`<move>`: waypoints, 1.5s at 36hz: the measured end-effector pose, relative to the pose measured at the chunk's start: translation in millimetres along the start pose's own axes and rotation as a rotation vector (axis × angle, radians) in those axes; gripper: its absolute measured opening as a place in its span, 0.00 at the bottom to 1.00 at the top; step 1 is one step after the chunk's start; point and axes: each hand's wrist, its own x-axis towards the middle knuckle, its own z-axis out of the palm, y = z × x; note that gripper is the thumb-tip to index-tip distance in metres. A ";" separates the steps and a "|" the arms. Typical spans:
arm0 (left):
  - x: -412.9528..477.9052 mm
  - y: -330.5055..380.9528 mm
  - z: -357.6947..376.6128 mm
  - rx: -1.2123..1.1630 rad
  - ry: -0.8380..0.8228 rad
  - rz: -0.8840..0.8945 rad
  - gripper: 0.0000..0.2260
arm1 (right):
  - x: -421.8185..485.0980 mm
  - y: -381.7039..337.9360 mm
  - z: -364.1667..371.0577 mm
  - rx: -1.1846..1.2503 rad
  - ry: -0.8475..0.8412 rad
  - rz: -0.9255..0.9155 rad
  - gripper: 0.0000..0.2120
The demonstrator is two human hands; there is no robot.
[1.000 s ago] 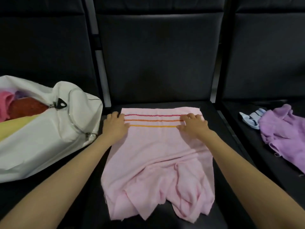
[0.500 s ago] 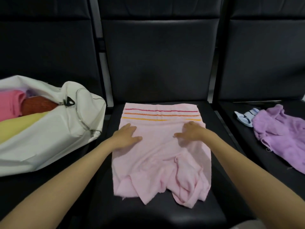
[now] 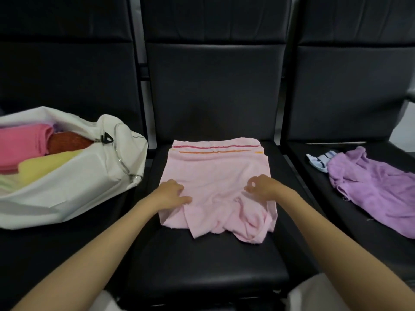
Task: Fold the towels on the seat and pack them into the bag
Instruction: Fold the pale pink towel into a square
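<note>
Both bare forearms outstretched, left hand [image 3: 171, 194] and right hand [image 3: 263, 187] palm-down, fingers curled.

Both hands rest on the towel [image 3: 215, 176] spread on the middle seat [image 3: 208, 261], the left hand [image 3: 171, 194] on its left part and the right hand [image 3: 262, 187] on its right part, each just behind the towel's rumpled near edge. Left of the left hand, on the neighbouring seat, lies the bag [image 3: 74, 180] with folded towels [image 3: 27, 149] inside it. Right of the right hand, well apart on the other seat, lies a crumpled towel [image 3: 370, 187], with a small cloth [image 3: 318, 161] touching its far left edge.
</note>
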 end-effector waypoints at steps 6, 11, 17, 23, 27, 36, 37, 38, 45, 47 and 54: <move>-3.0 -12.2 16.2 -0.266 0.302 0.017 0.25 | -7.0 10.7 27.0 0.258 0.248 -0.047 0.24; -28.8 12.0 -0.9 -0.471 0.397 0.232 0.12 | -27.4 5.5 1.7 0.363 0.269 -0.112 0.19; -45.6 26.9 14.0 -0.155 0.132 0.374 0.11 | -42.2 -7.0 2.0 0.036 0.111 -0.093 0.12; -56.4 28.6 5.4 -0.435 0.268 0.323 0.05 | -54.2 -1.2 -5.7 0.461 0.515 -0.168 0.11; -77.5 18.9 -16.4 -0.685 0.274 0.359 0.07 | -77.4 7.8 -21.9 0.970 0.406 -0.304 0.15; -81.0 16.9 32.9 -0.072 0.189 0.468 0.13 | -101.1 27.3 -27.4 0.856 0.370 -0.117 0.09; -79.0 15.8 38.6 0.016 0.224 0.473 0.12 | -99.9 29.1 -25.8 0.843 0.371 -0.078 0.09; -77.5 14.9 42.4 0.069 0.264 0.473 0.10 | -98.8 31.2 -24.2 0.816 0.375 -0.041 0.10; -77.5 17.1 22.3 -0.465 0.400 0.409 0.04 | -99.9 33.8 -17.9 0.643 0.499 0.019 0.17; -82.1 16.8 6.8 -0.637 0.404 0.392 0.05 | -101.2 32.8 -19.0 0.658 0.567 -0.035 0.17; -109.9 2.7 -37.5 -1.122 0.210 0.450 0.10 | -108.1 34.5 -26.3 0.753 0.575 -0.131 0.16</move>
